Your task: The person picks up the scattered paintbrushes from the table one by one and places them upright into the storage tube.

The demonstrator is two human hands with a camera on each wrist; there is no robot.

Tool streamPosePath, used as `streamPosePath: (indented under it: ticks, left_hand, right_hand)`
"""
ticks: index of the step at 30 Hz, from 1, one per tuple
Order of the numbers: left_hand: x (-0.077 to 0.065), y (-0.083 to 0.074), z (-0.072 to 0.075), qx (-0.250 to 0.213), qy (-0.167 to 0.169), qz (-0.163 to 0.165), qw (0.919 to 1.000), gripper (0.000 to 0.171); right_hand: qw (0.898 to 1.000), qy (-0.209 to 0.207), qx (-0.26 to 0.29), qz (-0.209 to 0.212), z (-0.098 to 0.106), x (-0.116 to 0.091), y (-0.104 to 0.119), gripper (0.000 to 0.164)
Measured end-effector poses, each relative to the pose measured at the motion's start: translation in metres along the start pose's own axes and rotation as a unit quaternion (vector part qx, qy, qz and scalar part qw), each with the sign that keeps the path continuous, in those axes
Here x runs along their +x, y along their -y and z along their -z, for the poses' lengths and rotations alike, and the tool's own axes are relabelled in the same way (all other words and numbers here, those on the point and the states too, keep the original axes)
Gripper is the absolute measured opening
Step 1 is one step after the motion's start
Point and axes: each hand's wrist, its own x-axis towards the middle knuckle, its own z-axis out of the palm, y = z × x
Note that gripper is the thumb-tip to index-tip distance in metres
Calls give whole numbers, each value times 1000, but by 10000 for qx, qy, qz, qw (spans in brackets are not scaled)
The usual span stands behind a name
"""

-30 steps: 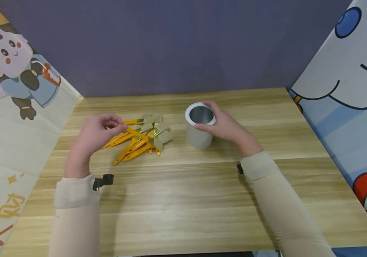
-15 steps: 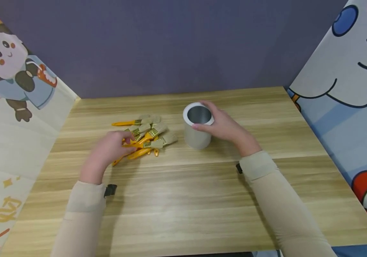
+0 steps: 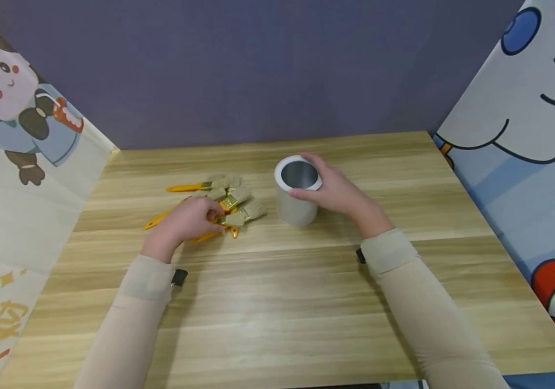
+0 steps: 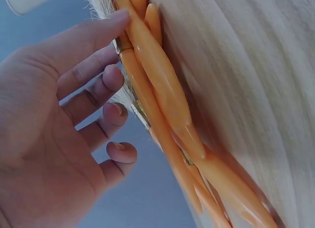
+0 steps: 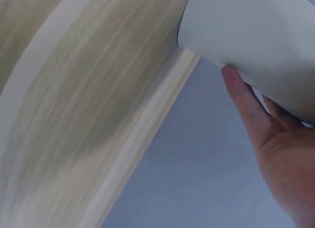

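Note:
Several paintbrushes (image 3: 232, 201) with orange handles and pale bristles lie in a loose pile left of centre in the head view. My left hand (image 3: 194, 219) is over the front of this pile, thumb and index finger on either side of one paintbrush near its metal band. In the left wrist view, the thumb lies against an orange handle (image 4: 165, 85) while the other fingers of the left hand (image 4: 64, 100) curl loosely. Right of the pile stands an upright white canister (image 3: 297, 208) with a metallic inside. My right hand (image 3: 333, 189) grips it around the rim from the right.
The wood-grain table (image 3: 277, 302) reaches a dark purple wall (image 3: 258, 70) at the back. Printed cartoon panels flank it at left (image 3: 20, 178) and right (image 3: 506, 178). One brush handle (image 3: 157, 219) sticks out leftward beyond my left wrist.
My left hand has moved right and toward me, from the end of a brush handle to near the bristles. That brush now lies lower in the pile. The right hand stays on the canister.

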Motion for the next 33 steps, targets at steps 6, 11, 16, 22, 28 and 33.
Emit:
streamPosePath:
  ticks: [6,11,16,22,28,33]
  left_hand:
    - [1,-3,2,88,37,-11,10000,24]
    - [-1,-11,13,239,13,7,9997,19]
    - [-4,-23,35,394,47,102,9992,25]
    - [-13,-32,70,468,-319,-20,9984,21]
    - [-23,-49,107,387,-1122,-124,9929,21]
    - [-19,-72,121,34,-1877,-496,9810,22]
  right_hand:
    - [9999,-150,72,29,0,1,-1,107]
    - [9997,-183,131,88,3,2,-1,107]
    - [9997,-56,186,178,6,3,1,108]
    - [9997,161,132,159,9,5,3,107]
    - [9991,303,248,189,10,8,4,108]
    - [9986,341,362,203,11,10,4,108]
